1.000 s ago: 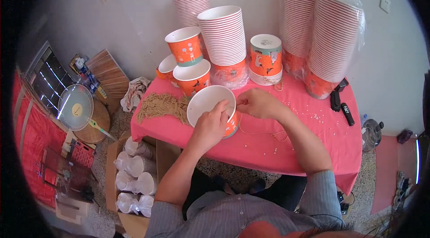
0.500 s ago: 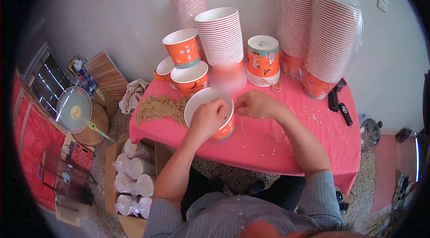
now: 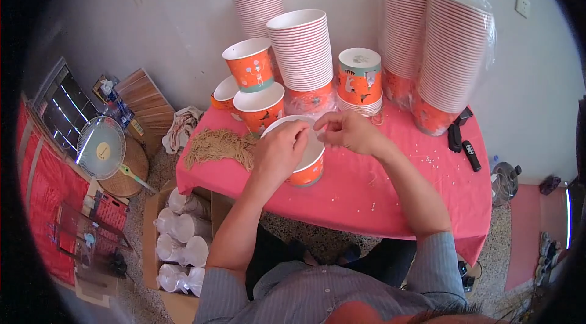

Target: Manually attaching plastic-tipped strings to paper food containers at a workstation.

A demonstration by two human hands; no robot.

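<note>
An orange paper bucket (image 3: 307, 176) with a white inside stands upright near the table's front edge. My left hand (image 3: 282, 147) is at its left rim, thumb and fingers pinched together; what they hold is too small to make out. Over the right rim is my right hand (image 3: 349, 133), its fingers curled and the thumb close to the index finger. Anything between those fingertips cannot be made out. A bundle of tan cords (image 3: 220, 148) lies left of the bucket.
Behind stand more orange buckets (image 3: 259, 102), a tall nested stack (image 3: 300, 49), an upside-down bucket (image 3: 359, 80) and plastic-wrapped stacks (image 3: 455, 49). Small white beads (image 3: 373, 207) are scattered on the pink tablecloth (image 3: 421, 183). A black remote (image 3: 471, 155) lies right; a carton (image 3: 152, 263) of wrapped cups sits on the floor.
My right hand has moved left, over the bucket's rim and closer to my left hand. The bucket has shifted slightly right. The thin cord trailing on the cloth shows much less.
</note>
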